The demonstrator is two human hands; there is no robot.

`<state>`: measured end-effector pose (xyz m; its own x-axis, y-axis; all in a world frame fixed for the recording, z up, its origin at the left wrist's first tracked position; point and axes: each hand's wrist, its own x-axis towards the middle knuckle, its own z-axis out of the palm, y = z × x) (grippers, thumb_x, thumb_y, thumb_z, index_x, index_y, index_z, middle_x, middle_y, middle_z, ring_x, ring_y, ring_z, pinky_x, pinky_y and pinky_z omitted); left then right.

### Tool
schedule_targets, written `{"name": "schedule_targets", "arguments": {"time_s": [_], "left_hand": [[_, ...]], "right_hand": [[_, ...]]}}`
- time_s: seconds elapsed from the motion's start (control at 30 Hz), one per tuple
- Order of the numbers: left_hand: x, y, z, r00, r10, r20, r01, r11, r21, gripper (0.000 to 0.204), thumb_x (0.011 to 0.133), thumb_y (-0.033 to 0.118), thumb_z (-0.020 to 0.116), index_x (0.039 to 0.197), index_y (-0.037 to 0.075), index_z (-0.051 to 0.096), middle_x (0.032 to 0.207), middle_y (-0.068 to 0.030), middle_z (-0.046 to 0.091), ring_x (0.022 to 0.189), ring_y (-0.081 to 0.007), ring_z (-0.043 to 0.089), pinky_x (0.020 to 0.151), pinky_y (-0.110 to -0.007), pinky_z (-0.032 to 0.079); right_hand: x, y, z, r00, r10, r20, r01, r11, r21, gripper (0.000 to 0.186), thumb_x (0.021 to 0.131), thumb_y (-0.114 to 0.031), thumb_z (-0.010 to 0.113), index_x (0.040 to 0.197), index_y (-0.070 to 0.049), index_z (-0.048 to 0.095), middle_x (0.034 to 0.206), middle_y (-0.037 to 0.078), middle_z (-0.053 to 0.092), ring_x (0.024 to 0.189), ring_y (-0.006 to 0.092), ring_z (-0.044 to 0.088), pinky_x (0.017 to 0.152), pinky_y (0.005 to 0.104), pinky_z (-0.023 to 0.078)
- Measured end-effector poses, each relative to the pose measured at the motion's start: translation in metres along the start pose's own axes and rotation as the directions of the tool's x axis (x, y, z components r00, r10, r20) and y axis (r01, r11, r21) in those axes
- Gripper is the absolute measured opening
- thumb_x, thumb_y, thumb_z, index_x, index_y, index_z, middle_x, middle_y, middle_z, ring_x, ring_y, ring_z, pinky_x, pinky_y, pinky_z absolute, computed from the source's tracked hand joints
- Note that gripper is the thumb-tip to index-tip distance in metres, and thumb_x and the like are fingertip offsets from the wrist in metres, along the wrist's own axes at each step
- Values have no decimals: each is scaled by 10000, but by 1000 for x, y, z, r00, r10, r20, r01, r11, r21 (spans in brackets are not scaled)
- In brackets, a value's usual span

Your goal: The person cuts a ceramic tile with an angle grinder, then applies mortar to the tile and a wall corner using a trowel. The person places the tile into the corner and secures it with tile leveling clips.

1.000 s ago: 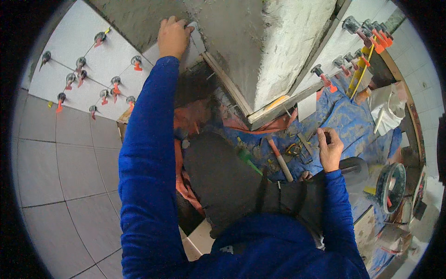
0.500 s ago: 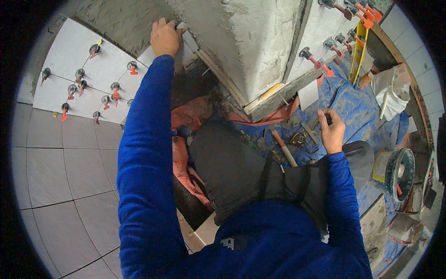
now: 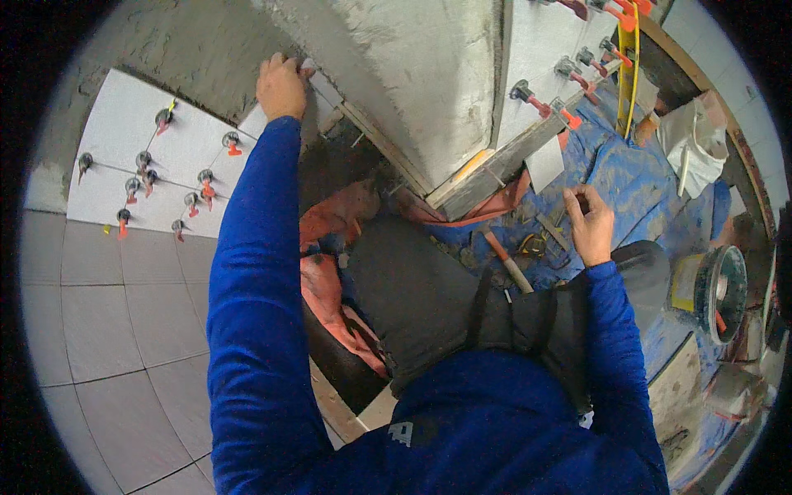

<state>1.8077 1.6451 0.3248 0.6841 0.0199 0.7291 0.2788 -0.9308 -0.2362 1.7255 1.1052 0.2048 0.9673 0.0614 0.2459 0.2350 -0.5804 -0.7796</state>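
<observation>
Right hand (image 3: 591, 224) lifted off tools; left hand (image 3: 281, 86) grip on tile (image 3: 323, 89) edge.

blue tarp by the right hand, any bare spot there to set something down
The blue tarp is bare between the right hand and the white cloth. It is crowded left of that hand, around the hammer and small tools. The grey floor tiles left of the left sleeve are bare.

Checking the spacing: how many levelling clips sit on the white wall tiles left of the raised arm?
9 levelling clips: one far left, a cluster mid-panel, two along the bottom edge, two nearest the sleeve. More may be hidden.
</observation>
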Motion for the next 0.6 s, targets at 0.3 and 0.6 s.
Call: {"name": "schedule_targets", "arguments": {"time_s": [0.3, 0.6], "left_hand": [[4, -13, -4, 996, 24, 80, -26, 999, 21, 231, 870, 302, 750, 990, 109, 797, 1009, -112, 674, 1024, -343, 630, 895, -450, 515], [5, -6, -5, 992, -64, 107, 62, 998, 20, 252, 852, 325, 768, 922, 84, 792, 1003, -122, 682, 1015, -336, 636, 882, -448, 520]], "right_hand": [[6, 4, -2, 1000, -5, -6, 5, 1000, 29, 216, 949, -227, 709, 932, -15, 672, 771, 159, 684, 680, 259, 675, 661, 369, 518], [5, 5, -10, 1000, 0, -18, 1, 999, 51, 212, 942, -216, 713, 925, -11, 661, 743, 152, 673, 660, 261, 665, 646, 370, 513]]}}
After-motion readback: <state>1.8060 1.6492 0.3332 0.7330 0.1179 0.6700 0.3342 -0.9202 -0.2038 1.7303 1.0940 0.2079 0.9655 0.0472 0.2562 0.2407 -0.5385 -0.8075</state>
